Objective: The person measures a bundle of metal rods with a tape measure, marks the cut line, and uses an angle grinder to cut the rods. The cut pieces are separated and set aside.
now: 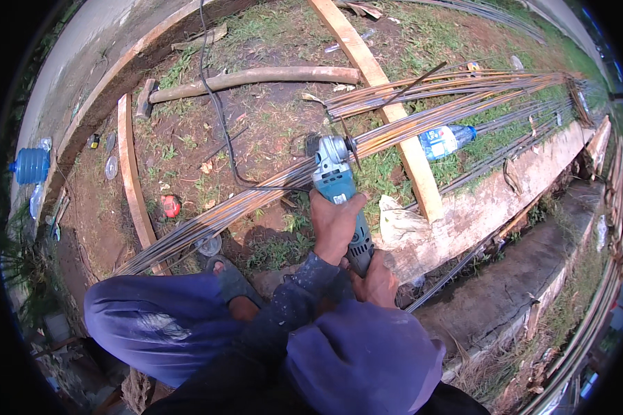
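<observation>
Both my hands are on a teal angle grinder (336, 180) in the middle of the view. My left hand (332, 220) is wrapped round its body just behind the metal gear head. Farther back, my right hand (377, 280) grips the rear end of the tool. The grinder's disc (351, 144) is seen nearly edge-on, right over a long bundle of thin steel rods (256, 190); whether it touches them I cannot tell. The bundle runs from the lower left to the far right across wooden beams.
A wooden beam (414, 162) crosses under the rods, another (133, 176) lies left. A black cable (221, 121) trails over the dirt. Around are a sledgehammer (249, 77), a red tape measure (170, 205), a plastic bottle (444, 142) and a blue water jug (32, 166). A concrete ledge (477, 200) borders the right.
</observation>
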Tool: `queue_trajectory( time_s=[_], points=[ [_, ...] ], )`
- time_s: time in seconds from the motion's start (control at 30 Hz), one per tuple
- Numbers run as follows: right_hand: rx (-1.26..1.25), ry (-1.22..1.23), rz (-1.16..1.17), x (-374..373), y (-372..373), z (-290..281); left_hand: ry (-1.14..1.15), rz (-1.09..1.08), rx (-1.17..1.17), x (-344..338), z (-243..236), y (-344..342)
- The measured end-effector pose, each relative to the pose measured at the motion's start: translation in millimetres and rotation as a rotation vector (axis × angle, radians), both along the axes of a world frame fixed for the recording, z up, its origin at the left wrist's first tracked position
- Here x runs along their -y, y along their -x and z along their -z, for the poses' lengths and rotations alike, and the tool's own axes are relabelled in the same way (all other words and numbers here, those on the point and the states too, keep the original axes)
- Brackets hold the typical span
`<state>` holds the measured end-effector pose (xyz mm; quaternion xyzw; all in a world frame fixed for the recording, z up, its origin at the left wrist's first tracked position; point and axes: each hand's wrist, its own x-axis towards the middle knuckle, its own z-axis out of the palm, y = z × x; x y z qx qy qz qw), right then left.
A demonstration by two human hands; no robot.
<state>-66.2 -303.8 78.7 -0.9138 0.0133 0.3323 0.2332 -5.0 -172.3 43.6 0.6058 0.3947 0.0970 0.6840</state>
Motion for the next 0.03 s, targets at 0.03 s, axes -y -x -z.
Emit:
queue_trajectory(
  time_s=[0.03],
  points=[
    [0.003, 0.000, 0.067, 10.4, 9.3, 5.3, -0.020, 0.043, -0.046, 11.1, -11.8, -1.0]
  ],
)
